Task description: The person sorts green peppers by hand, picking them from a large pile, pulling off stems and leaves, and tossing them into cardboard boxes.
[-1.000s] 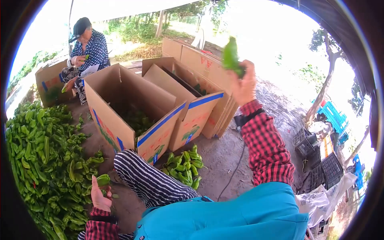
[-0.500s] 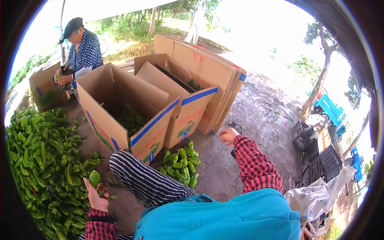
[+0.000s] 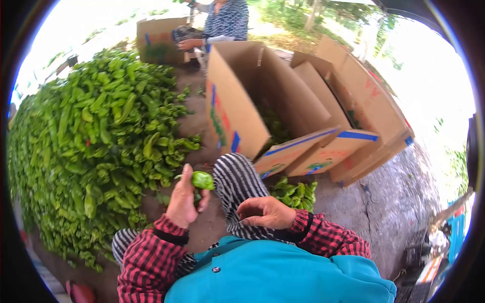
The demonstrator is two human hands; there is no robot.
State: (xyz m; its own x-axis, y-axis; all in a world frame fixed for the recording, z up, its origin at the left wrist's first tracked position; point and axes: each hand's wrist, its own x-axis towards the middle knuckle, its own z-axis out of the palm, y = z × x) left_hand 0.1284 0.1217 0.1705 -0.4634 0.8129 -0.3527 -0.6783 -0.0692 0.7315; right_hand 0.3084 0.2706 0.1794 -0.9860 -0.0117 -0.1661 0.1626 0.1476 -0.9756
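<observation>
My left hand (image 3: 183,204) is closed on a green pepper (image 3: 203,180), which sticks out past the thumb and fingertips beside my striped knee. Something else green shows lower between the fingers, partly hidden. My right hand (image 3: 268,212) hovers over my lap with fingers loosely bent and apart, holding nothing that I can see. To the left rises a large heap of green peppers (image 3: 91,146). A smaller pile of green peppers (image 3: 298,196) lies on the ground just beyond my right hand, in front of the cartons.
An open cardboard box (image 3: 237,108) with peppers inside stands ahead of my knee. Beside it are a second open box (image 3: 323,160) and flattened cartons (image 3: 371,96). A person (image 3: 226,22) sits behind, near another box (image 3: 160,43). Dark crates (image 3: 417,252) stand at lower right.
The view has swung left, bringing more of the pepper heap into sight. My right hand has come in from the far right to my lap; the left hand still holds a pepper.
</observation>
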